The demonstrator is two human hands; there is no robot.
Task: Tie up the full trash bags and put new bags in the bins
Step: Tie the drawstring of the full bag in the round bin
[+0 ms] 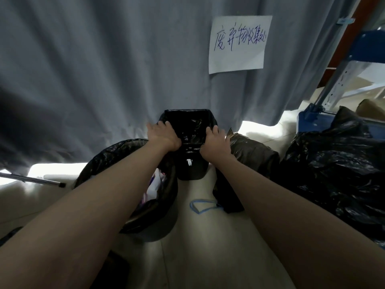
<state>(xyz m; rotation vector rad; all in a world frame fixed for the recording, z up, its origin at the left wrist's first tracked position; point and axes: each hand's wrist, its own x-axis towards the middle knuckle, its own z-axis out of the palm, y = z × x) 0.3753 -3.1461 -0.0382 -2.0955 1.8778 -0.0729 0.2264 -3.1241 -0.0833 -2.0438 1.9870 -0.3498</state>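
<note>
Gripping the small bin's point(190, 167) bag-lined rim at frame centre: left hand point(163, 133) curls over the left edge, right hand point(216, 140) over the right, both grips pinching the liner point(187, 122). Full bin point(145, 209) lower left, tied bags point(337, 163) right, on the floor.

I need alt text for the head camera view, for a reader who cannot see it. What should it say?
Two bare hands, left hand and right hand, grip opposite sides of the rim of a small black bin lined with a black bag, in front of a grey curtain. A larger bin with trash stands to the left, full black bags lie to the right, and a handwritten paper sign hangs on the curtain.
</note>
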